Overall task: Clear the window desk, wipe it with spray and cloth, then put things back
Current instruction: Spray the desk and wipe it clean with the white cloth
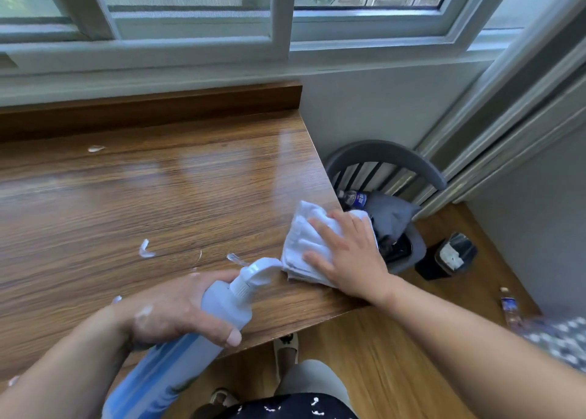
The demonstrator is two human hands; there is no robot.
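The wooden window desk point(133, 196) is bare except for a few white foam streaks point(146, 250). My left hand point(177, 311) grips a pale blue spray bottle point(218, 311) near its neck, white nozzle point(260, 268) pointing right toward the cloth. A folded white cloth point(301, 238) lies at the desk's right front corner. My right hand point(348, 254) presses flat on it with fingers spread. White foam sits on the back of my left hand.
A grey chair point(390, 162) stands right of the desk, holding a water bottle point(355, 198), a grey cushion and dark items. A black bin point(447, 257) and another bottle point(510, 307) are on the wooden floor. Window frame runs behind the desk.
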